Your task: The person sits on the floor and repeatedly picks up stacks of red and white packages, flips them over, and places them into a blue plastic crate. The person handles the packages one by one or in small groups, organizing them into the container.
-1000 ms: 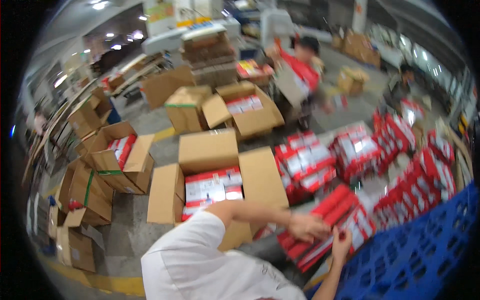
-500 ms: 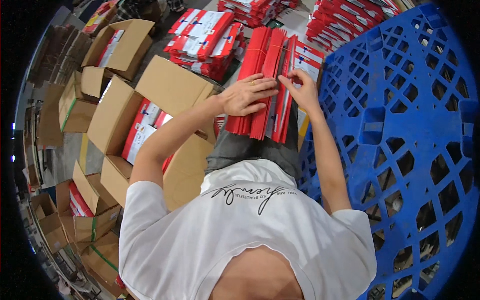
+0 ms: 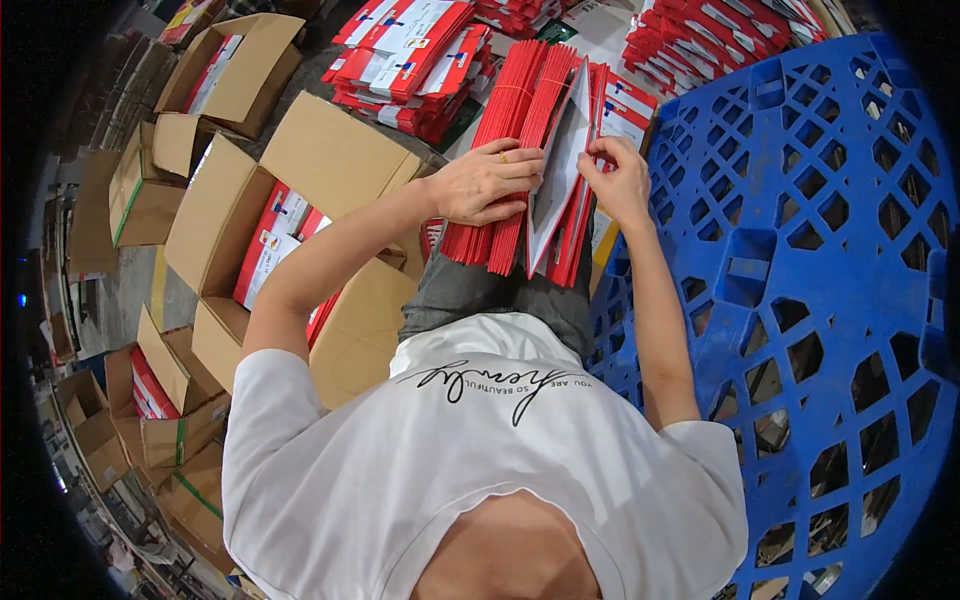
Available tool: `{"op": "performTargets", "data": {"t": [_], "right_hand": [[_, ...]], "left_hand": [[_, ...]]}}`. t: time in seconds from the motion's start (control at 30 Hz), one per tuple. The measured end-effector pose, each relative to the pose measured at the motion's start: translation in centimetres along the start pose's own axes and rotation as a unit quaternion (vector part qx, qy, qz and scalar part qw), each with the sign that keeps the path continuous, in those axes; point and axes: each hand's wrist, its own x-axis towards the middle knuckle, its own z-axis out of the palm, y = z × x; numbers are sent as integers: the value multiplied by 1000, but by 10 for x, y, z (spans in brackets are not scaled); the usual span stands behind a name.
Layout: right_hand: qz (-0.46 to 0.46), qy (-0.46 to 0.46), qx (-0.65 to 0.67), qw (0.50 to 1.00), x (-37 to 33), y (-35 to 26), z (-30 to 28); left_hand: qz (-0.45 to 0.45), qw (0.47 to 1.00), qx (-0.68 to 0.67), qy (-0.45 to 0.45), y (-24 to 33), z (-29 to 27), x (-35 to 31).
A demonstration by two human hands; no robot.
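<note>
On my lap, edges up, stand bundles of flat red-and-white cardboard folders (image 3: 505,110), with a thin band across the top of the left ones. My left hand (image 3: 488,182), a ring on one finger, lies across these bundles with its fingers stretched out over the edges. At the right side of the row, one folder (image 3: 566,185) leans away from its neighbours and shows a pale inner face. My right hand (image 3: 618,182) has its thumb and fingertips pinched at the edge of a folder beside that gap. The fingertips partly hide the exact spot of contact.
Left of me, open cardboard boxes (image 3: 222,230) hold similar red-and-white pieces. Stacks of folders (image 3: 410,60) lie ahead, with another pile (image 3: 690,40) at the far right. A large blue plastic pallet (image 3: 800,260) stands close along my right side.
The gap in the row has widened, and a folder's pale face now shows between my hands. My right hand has shifted slightly right, and my left hand has moved a little left.
</note>
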Motion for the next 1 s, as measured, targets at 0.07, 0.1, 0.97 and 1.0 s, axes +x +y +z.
{"op": "performTargets", "data": {"t": [0.07, 0.1, 0.97, 1.0], "right_hand": [[1, 16, -14, 1000, -2, 0, -1], [17, 12, 23, 1000, -4, -2, 0], [18, 2, 12, 1000, 7, 1, 7], [20, 12, 17, 1000, 7, 2, 4]], "left_hand": [[10, 999, 3, 33, 0, 3, 1], [15, 999, 4, 50, 0, 4, 1], [-3, 1000, 10, 25, -4, -2, 4], [-1, 1000, 8, 25, -5, -2, 4]]}}
